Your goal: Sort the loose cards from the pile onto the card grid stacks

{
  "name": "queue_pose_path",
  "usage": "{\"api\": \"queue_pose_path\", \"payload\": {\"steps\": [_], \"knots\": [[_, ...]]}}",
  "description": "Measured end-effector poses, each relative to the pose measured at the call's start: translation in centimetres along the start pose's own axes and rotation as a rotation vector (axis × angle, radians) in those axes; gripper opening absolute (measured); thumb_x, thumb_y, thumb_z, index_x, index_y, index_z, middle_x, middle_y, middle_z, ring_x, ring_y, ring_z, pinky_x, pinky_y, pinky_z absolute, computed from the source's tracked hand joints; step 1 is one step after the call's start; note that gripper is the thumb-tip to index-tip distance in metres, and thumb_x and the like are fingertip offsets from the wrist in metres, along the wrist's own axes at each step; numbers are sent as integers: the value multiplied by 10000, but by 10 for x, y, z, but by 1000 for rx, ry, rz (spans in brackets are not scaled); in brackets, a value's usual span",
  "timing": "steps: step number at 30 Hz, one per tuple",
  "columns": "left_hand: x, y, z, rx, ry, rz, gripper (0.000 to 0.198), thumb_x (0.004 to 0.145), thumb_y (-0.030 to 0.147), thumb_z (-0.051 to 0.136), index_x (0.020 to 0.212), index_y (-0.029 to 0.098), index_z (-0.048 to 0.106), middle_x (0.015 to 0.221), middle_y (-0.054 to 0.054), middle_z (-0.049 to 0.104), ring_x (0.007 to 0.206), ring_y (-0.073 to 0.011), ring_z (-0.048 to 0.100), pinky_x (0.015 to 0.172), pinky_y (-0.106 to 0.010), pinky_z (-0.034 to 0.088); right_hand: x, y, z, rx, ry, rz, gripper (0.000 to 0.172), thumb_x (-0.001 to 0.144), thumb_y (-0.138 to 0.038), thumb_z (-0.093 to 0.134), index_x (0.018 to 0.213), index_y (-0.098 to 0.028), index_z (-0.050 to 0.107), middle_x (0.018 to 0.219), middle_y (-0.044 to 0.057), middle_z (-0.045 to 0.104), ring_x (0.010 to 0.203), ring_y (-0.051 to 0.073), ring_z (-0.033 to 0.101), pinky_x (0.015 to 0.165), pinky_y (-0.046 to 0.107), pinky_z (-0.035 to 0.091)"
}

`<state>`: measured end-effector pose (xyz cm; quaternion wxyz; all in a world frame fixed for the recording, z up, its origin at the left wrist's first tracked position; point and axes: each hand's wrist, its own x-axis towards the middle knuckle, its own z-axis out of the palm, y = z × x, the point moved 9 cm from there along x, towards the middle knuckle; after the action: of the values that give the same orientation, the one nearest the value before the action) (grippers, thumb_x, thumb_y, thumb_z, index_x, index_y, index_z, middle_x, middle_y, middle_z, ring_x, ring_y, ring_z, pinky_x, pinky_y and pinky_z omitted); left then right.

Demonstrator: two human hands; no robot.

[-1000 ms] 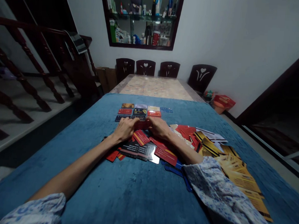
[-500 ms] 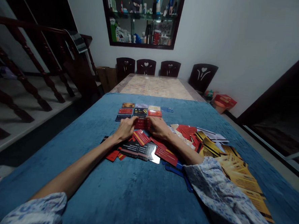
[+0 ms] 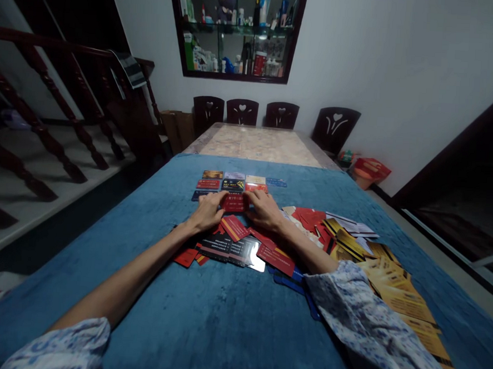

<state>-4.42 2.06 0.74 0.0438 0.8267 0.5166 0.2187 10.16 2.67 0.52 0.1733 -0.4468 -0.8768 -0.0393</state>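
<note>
Between my two hands is a red card [image 3: 234, 202] with pale print, at the near side of rows of laid-out cards. My left hand [image 3: 207, 211] pinches its left edge, and my right hand [image 3: 263, 210] has its fingers at the right edge. Just beyond lie a black card [image 3: 232, 185], a red card at the left [image 3: 208, 184] and an orange-red card [image 3: 256, 188]. A dark blue card [image 3: 202, 195] is partly covered by my left fingers. Under and between my forearms spreads a loose pile with black cards [image 3: 215, 245] and red cards [image 3: 276, 258].
Gold cards [image 3: 399, 288] and more red cards [image 3: 309, 217] are heaped to the right. Blue cards [image 3: 288, 282] lie beside my right sleeve. A blue cloth [image 3: 204, 321] covers the near table; chairs [image 3: 241, 112] stand at the far end.
The red card's printed face shows more plainly between my fingers. Both hands stay in almost the same place, and the view has shifted slightly.
</note>
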Motion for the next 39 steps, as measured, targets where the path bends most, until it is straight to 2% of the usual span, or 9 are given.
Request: {"api": "queue_pose_path", "payload": {"steps": [4, 16, 23, 31, 39], "knots": [[0, 1, 2, 32, -21, 6, 579, 843, 153, 577, 1416, 149, 492, 1328, -157, 646, 1195, -318, 568, 1034, -503, 400, 0, 0, 1, 3, -7, -8, 568, 881, -234, 602, 1428, -132, 485, 1306, 178, 595, 1195, 299, 516, 944, 402, 413], [2, 4, -1, 159, -87, -6, 556, 877, 137, 551, 1427, 130, 467, 1315, -179, 617, 1237, -337, 527, 1029, -503, 353, 3, 1, -1, -2, -53, 6, 580, 882, -297, 673, 1420, -146, 518, 1295, 185, 585, 1184, 309, 496, 914, 410, 436], [6, 2, -6, 195, -77, 11, 523, 840, 155, 597, 1358, 184, 531, 1292, -167, 573, 1228, -342, 504, 1006, -518, 356, 9, 1, -2, -55, -96, 4, 575, 894, -366, 654, 1424, -178, 529, 1287, 179, 559, 1185, 320, 469, 894, 425, 453], [11, -13, -19, 156, -48, 31, 545, 791, 136, 617, 1328, 213, 562, 1355, -153, 533, 1286, -362, 443, 1051, -577, 315, 31, -10, -4, -46, -113, -36, 595, 866, -355, 678, 1410, -151, 546, 1328, 197, 536, 1197, 337, 454, 961, 477, 454], [15, -37, -31, 182, -53, 14, 514, 785, 144, 615, 1292, 219, 587, 1343, -140, 564, 1236, -363, 480, 1015, -583, 342, 55, -25, -5, -61, -136, -50, 530, 874, -342, 668, 1367, -170, 573, 1346, 173, 559, 1213, 335, 452, 942, 466, 462]]}}
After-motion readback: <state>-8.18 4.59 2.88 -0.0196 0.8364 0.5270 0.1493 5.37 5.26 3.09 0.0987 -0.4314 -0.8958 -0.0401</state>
